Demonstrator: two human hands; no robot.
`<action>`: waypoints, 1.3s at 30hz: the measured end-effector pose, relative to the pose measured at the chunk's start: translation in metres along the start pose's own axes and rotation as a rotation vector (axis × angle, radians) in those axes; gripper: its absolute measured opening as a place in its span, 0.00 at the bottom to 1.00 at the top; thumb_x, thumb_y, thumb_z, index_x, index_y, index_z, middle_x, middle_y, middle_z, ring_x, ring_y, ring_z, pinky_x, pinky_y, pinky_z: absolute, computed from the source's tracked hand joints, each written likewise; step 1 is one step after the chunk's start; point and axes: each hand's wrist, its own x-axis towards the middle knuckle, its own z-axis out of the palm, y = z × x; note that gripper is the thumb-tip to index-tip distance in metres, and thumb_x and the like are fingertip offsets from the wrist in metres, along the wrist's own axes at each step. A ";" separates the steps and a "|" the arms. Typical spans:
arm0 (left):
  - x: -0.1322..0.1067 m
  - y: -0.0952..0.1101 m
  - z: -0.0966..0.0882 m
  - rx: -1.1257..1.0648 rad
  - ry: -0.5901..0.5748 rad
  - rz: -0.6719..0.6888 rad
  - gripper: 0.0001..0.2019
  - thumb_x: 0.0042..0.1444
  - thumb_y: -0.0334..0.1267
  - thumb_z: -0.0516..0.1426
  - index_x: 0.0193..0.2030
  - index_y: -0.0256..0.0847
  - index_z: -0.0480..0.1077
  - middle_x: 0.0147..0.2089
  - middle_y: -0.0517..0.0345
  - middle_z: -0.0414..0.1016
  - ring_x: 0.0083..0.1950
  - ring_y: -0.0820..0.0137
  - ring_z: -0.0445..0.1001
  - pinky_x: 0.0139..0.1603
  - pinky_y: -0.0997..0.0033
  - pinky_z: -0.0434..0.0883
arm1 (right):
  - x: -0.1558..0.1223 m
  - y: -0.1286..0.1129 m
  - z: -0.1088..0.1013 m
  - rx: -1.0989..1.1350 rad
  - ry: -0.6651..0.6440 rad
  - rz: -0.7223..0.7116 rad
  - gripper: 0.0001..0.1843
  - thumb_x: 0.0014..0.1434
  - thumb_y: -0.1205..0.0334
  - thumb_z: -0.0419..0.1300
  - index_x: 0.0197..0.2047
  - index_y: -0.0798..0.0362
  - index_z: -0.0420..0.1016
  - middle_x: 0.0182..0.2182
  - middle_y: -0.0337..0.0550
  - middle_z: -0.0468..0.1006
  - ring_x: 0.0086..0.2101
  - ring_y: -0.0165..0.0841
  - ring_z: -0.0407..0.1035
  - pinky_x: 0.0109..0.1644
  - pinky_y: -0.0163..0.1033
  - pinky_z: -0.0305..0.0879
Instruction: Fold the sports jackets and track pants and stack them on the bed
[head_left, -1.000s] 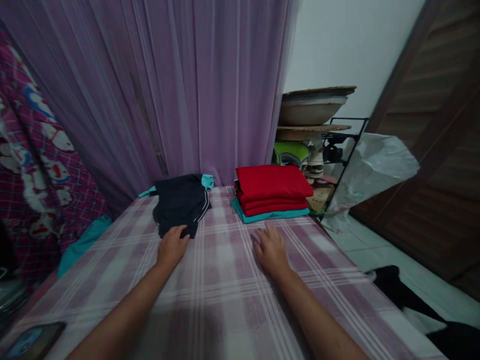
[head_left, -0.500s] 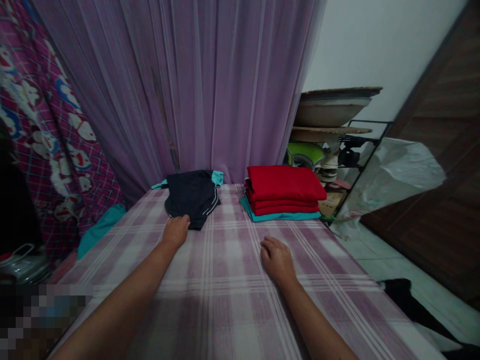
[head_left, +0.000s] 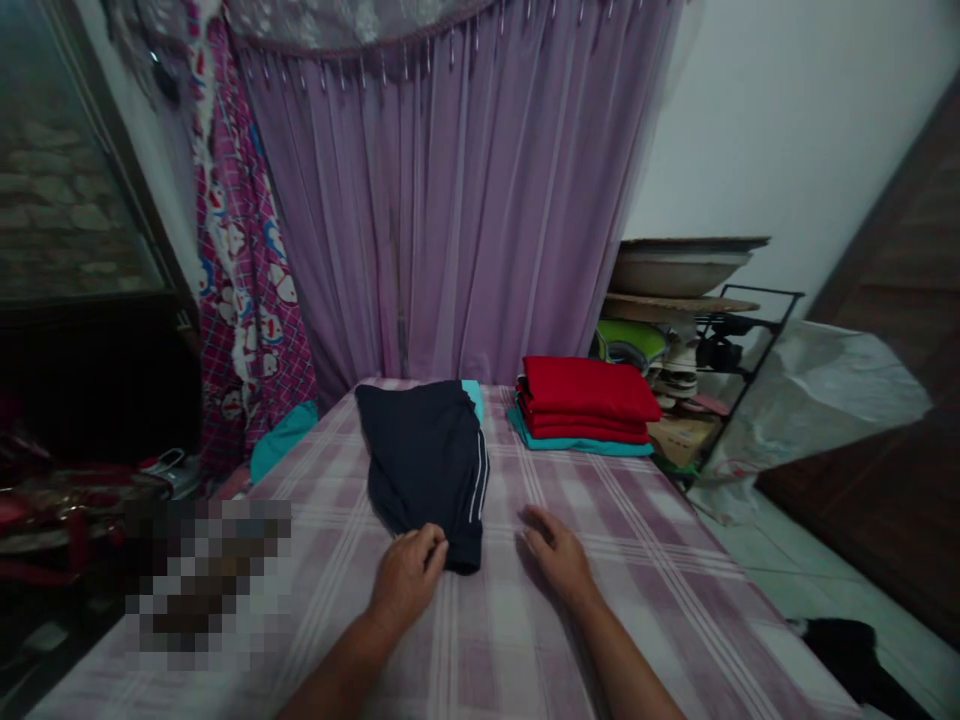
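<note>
A dark navy garment point(head_left: 424, 450) with white piping down its right side lies on the checked cloth, left of centre. A bit of teal fabric point(head_left: 472, 395) shows at its far right corner. My left hand point(head_left: 412, 570) pinches the near edge of the garment, close to its bottom. To the right, my right hand point(head_left: 556, 550) is held just over the checked cloth with its fingers apart and slightly bent, touching no garment. Farther back on the right sits a stack of folded red clothes point(head_left: 589, 390), with a folded teal piece point(head_left: 592, 446) at the bottom.
The purple and white checked cloth point(head_left: 315, 640) covers the broad surface before me. Purple curtains point(head_left: 465, 220) hang behind it. On the right stand a rack point(head_left: 750, 370) with basins and shoes, and a white plastic bag point(head_left: 840, 390). Teal cloth point(head_left: 281, 440) lies at the left edge.
My left hand has drawn the navy garment toward me, and it now lies longer and flatter. My right hand stays near the same spot, fingers a little more open. The view has tilted up.
</note>
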 end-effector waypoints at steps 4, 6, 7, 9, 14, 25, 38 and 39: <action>-0.028 0.028 0.004 -0.089 0.016 -0.016 0.09 0.63 0.39 0.48 0.35 0.45 0.68 0.30 0.60 0.75 0.35 0.68 0.75 0.38 0.69 0.65 | -0.065 -0.021 0.005 0.083 -0.023 -0.120 0.26 0.57 0.53 0.58 0.57 0.50 0.75 0.55 0.52 0.76 0.55 0.45 0.70 0.60 0.55 0.65; -0.038 0.037 0.002 -0.134 0.014 -0.043 0.09 0.63 0.38 0.48 0.34 0.45 0.68 0.29 0.61 0.75 0.33 0.69 0.75 0.37 0.70 0.65 | -0.090 -0.031 0.006 -0.007 -0.038 -0.241 0.28 0.56 0.54 0.61 0.60 0.47 0.73 0.60 0.51 0.72 0.59 0.47 0.65 0.62 0.56 0.62; -0.042 0.040 0.000 -0.158 0.007 -0.054 0.09 0.62 0.38 0.48 0.34 0.45 0.68 0.28 0.61 0.75 0.33 0.69 0.75 0.36 0.71 0.65 | -0.100 -0.035 0.006 -0.068 -0.043 -0.296 0.30 0.55 0.54 0.62 0.61 0.45 0.71 0.62 0.51 0.69 0.61 0.48 0.63 0.63 0.56 0.62; -0.050 0.046 -0.003 -0.210 -0.013 -0.065 0.09 0.62 0.38 0.48 0.35 0.45 0.68 0.28 0.62 0.75 0.32 0.70 0.75 0.35 0.71 0.64 | -0.112 -0.042 0.006 -0.179 -0.046 -0.379 0.32 0.53 0.56 0.64 0.63 0.44 0.70 0.65 0.50 0.65 0.63 0.49 0.60 0.63 0.57 0.62; -0.064 0.052 -0.009 -0.323 -0.025 -0.007 0.11 0.63 0.42 0.47 0.34 0.45 0.68 0.30 0.60 0.76 0.33 0.70 0.76 0.36 0.72 0.66 | -0.111 -0.047 0.005 -0.232 -0.022 -0.397 0.17 0.54 0.64 0.59 0.46 0.47 0.81 0.57 0.50 0.74 0.57 0.45 0.68 0.61 0.55 0.65; -0.060 0.009 -0.014 -0.471 0.260 -0.305 0.10 0.60 0.45 0.49 0.36 0.47 0.69 0.38 0.58 0.81 0.41 0.66 0.78 0.45 0.67 0.71 | -0.089 -0.008 -0.045 -0.122 0.340 0.092 0.26 0.52 0.52 0.50 0.46 0.55 0.80 0.43 0.52 0.82 0.44 0.46 0.75 0.51 0.52 0.70; -0.060 -0.004 -0.008 -0.522 0.250 -0.428 0.10 0.59 0.44 0.51 0.42 0.45 0.70 0.42 0.55 0.80 0.45 0.65 0.78 0.48 0.63 0.73 | -0.109 -0.078 0.000 -0.462 -0.096 -0.414 0.15 0.60 0.59 0.57 0.49 0.47 0.78 0.42 0.48 0.81 0.45 0.43 0.72 0.60 0.56 0.55; -0.061 -0.004 -0.008 -0.487 0.264 -0.415 0.11 0.58 0.41 0.52 0.45 0.45 0.70 0.45 0.54 0.79 0.48 0.64 0.77 0.49 0.62 0.74 | -0.109 -0.082 0.000 -0.422 -0.127 -0.402 0.13 0.61 0.61 0.55 0.45 0.47 0.80 0.38 0.47 0.81 0.42 0.41 0.73 0.57 0.54 0.59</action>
